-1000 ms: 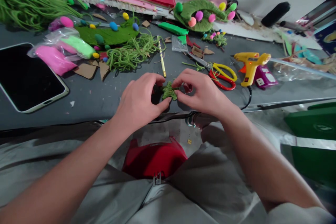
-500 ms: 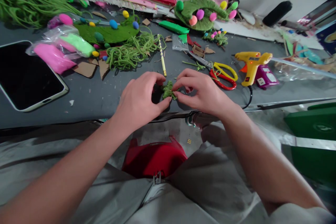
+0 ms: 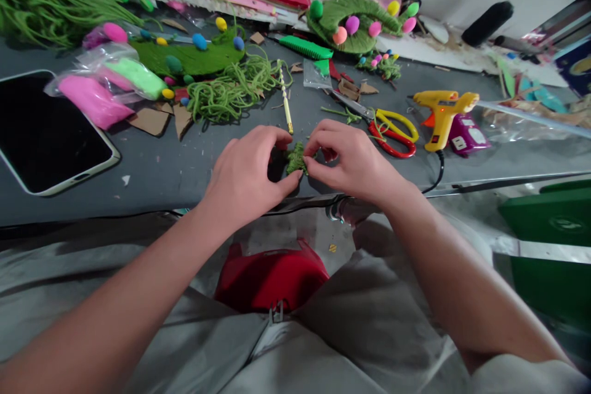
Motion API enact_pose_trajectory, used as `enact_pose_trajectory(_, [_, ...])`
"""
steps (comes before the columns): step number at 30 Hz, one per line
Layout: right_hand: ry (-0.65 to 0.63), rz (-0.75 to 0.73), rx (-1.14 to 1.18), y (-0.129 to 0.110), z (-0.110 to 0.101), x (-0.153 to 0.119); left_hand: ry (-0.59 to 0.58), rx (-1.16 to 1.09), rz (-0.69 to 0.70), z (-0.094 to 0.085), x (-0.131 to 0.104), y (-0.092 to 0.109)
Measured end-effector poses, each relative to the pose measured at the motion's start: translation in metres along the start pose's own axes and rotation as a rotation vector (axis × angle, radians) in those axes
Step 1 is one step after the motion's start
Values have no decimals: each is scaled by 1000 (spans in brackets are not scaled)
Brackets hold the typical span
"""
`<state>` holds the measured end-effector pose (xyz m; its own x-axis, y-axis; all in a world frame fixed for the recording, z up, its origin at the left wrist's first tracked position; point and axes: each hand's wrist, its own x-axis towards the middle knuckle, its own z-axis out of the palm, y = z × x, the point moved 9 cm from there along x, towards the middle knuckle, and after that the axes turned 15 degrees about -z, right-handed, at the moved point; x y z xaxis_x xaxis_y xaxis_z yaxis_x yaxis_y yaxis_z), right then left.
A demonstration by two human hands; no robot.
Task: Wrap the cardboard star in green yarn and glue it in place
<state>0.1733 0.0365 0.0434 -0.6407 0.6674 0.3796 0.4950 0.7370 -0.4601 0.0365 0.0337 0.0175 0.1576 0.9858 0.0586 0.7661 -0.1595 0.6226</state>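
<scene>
At the far left, long strands of green yarn are heaped toward the back of the grey table, and a dark-screened phone is laid nearer the front. The phone's upper corner is overlapped by a bag of pink material. Next, cardboard scraps are scattered below a green panel dotted with coloured balls, beside which a tangle of green yarn is piled. By the left hand, a small green yarn piece is grasped between curved fingers and thumb at the table's front edge, just below a slim yellow stick. The piece's right side is pinched between thumb and fingertip of the right hand. Farther right, red-and-yellow-handled scissors are placed near that hand, then a yellow glue gun, by which a purple object is partly covered. Beyond the table edge, a green bin is seen.
</scene>
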Motion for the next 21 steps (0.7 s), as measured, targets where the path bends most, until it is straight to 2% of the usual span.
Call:
enact_pose_trajectory(10, [8, -14, -17, -3, 0, 3, -9, -21, 4, 0, 0, 1])
enact_pose_trajectory(21, [-51, -16, -60, -5, 3, 0, -11, -10, 3, 0, 1, 1])
